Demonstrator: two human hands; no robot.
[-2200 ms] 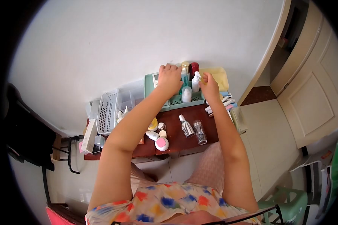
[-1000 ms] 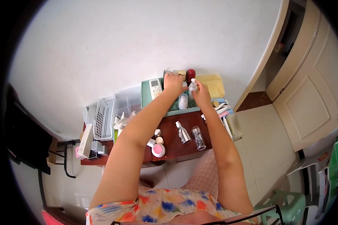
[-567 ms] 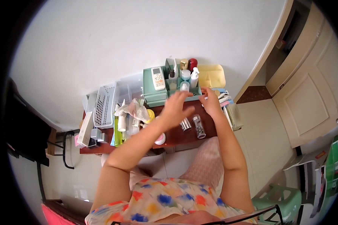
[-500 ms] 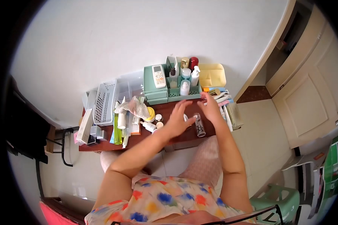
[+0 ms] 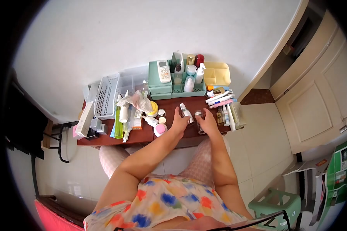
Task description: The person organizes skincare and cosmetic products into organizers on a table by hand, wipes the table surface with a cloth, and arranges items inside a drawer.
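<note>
My left hand point(image 5: 179, 124) is at a slim white bottle point(image 5: 185, 110) lying on the reddish-brown tabletop, its thumb and fingers closed around the lower part. My right hand point(image 5: 208, 124) grips a clear jar point(image 5: 199, 114) with small dark contents, lying just to the right of the white bottle. My fingers partly cover both. Left of my left hand lie a pink-lidded jar point(image 5: 160, 129), a small white dropper-like bottle point(image 5: 150, 121) and a yellow-rimmed jar point(image 5: 153, 109). Right of my right hand lies a small gold-and-dark bottle point(image 5: 220, 117).
A green organizer point(image 5: 160, 90) holds a remote point(image 5: 164, 71) and several bottles against the wall. A yellow divided tray point(image 5: 216, 75) stands beside it. White tubes point(image 5: 232, 116) lie at the right edge. At left are a white basket point(image 5: 106, 101), boxes point(image 5: 85, 120) and a green bottle point(image 5: 118, 129).
Both hands have come down from above the table onto the white bottle and the clear jar. The clear jar has shifted slightly toward the back left. The camera view has shifted slightly.
</note>
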